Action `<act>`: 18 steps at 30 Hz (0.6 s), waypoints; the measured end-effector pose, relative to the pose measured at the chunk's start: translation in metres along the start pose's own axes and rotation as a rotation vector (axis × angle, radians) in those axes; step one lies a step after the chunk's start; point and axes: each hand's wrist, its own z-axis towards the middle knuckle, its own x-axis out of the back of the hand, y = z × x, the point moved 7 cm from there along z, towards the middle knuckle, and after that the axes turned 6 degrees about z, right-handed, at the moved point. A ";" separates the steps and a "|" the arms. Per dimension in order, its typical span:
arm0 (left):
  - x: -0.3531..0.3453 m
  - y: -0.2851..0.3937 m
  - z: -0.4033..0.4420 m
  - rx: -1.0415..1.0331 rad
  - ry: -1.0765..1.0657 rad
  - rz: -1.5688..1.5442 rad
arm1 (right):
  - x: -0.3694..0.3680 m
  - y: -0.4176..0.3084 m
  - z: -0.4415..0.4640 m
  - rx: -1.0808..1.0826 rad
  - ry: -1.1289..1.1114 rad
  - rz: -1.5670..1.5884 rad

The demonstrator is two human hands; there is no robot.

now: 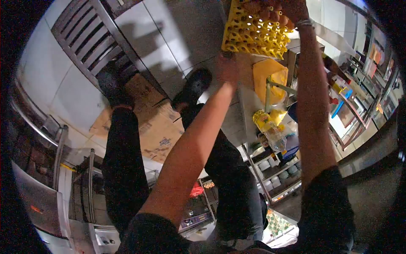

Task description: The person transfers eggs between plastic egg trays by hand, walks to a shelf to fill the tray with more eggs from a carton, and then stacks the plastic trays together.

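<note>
A yellow plastic egg tray (258,36) is at the top of the head view, partly cut off by the frame's edge. Brown eggs (275,16) sit in its upper part, while many cups lower down look bare. My right hand (294,9), with a bracelet at the wrist, reaches over the tray's upper right beside the eggs. Its fingers are dark and partly out of frame, so their grip is unclear. Just below the tray's lower left corner is my left hand (228,67), smeared by motion. Whether it touches the tray cannot be made out.
Flattened cardboard (158,131) lies under my feet on the tiled floor. A slatted metal chair (95,36) stands at upper left. Right of my legs are a yellow container (270,78), a clear plastic bottle (277,139) and a rack with white cups (272,182).
</note>
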 end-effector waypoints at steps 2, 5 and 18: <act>0.013 -0.033 -0.003 0.336 0.408 -0.476 | 0.015 -0.037 -0.027 -0.006 0.227 0.218; 0.013 -0.051 -0.006 0.483 0.620 -0.727 | 0.022 -0.126 -0.057 -0.072 0.303 0.451; 0.034 -0.141 -0.051 -0.012 0.068 0.002 | 0.023 -0.283 -0.109 -0.316 0.067 0.676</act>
